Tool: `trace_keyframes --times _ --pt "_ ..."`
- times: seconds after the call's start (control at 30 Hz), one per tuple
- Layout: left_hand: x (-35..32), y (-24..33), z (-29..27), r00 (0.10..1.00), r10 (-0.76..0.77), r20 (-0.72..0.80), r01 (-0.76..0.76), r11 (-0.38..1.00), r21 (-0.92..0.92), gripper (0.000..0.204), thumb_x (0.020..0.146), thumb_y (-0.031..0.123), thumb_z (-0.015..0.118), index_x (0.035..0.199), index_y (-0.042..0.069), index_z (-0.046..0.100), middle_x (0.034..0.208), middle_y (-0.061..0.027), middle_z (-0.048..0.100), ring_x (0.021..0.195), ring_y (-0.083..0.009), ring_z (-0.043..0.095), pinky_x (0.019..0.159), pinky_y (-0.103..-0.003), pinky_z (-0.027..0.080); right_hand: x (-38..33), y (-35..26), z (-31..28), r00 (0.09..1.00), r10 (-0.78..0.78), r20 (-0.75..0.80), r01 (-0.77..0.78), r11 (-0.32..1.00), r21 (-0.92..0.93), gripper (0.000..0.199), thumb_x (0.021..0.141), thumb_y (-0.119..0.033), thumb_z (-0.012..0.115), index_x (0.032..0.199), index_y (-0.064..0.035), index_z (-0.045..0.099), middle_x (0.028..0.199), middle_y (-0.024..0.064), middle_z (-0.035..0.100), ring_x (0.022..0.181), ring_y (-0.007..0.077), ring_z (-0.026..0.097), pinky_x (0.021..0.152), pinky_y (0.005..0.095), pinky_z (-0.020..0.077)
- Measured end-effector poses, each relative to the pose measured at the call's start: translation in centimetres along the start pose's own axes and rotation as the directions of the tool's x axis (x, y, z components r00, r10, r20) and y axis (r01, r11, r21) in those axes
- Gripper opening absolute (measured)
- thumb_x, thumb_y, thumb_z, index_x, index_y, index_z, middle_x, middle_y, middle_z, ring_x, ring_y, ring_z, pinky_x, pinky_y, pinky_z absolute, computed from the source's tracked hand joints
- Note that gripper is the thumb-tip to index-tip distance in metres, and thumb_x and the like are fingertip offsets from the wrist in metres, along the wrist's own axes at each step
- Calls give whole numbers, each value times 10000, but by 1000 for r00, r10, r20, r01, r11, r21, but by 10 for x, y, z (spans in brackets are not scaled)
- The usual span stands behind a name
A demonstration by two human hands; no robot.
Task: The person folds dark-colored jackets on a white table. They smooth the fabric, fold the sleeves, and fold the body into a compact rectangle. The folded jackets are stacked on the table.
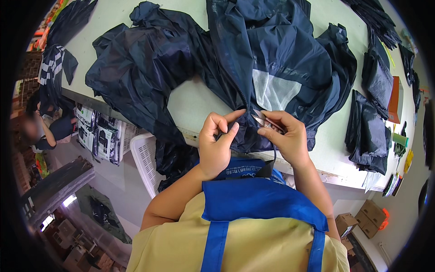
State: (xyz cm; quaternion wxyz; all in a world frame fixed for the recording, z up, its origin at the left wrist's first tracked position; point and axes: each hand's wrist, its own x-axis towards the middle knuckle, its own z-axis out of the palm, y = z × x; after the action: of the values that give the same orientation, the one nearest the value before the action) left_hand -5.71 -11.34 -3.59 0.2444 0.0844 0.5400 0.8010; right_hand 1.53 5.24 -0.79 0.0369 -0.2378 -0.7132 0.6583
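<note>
Pinching a fold of the dark blue jacket (253, 54) between thumb and forefinger, my left hand (217, 140) grips the cloth at the near edge of the bench (195, 102). My right hand (285, 136) is clenched around small thread snips (265, 120), their blades pointing left toward the spot the left hand holds, just beside the zipper (242, 97). The jacket lies spread open across the pale bench, with a white mesh lining (274, 90) showing near its middle and one part of it hanging over the bench edge toward me. Both forearms come up from below, over a blue apron (258, 199) worn on a yellow shirt (181, 245). To the right on the bench sit stacks of folded dark garments (369, 131), well apart from the hands. A white plastic basket (145, 158) stands under the bench edge on the left, next to a bundle of printed packets (99, 136). Another person (45, 129) sits further off on the left, blurred. Cardboard boxes (367, 217) rest on the floor at lower right.
</note>
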Motion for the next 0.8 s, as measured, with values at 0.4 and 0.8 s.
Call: trace_keyframes --times 0.4,0.8 --pt "-3 2 6 979 -201 3 178 856 -486 217 907 -63 512 866 81 355 1180 -241 602 1004 -173 594 912 -305 480 3 4 18 981 -184 -68 175 977 -126 338 742 -64 797 1058 -13 689 847 46 684 754 60 601 680 201 483" --pt "-7 10 -32 940 315 127 -233 326 916 390 770 32 670 1092 58 451 1369 -199 435 1235 -335 417 1027 -433 310 -22 119 -130 649 91 -755 -78 996 52 220 875 -75 628 1073 18 608 866 31 578 725 85 514 622 221 406"
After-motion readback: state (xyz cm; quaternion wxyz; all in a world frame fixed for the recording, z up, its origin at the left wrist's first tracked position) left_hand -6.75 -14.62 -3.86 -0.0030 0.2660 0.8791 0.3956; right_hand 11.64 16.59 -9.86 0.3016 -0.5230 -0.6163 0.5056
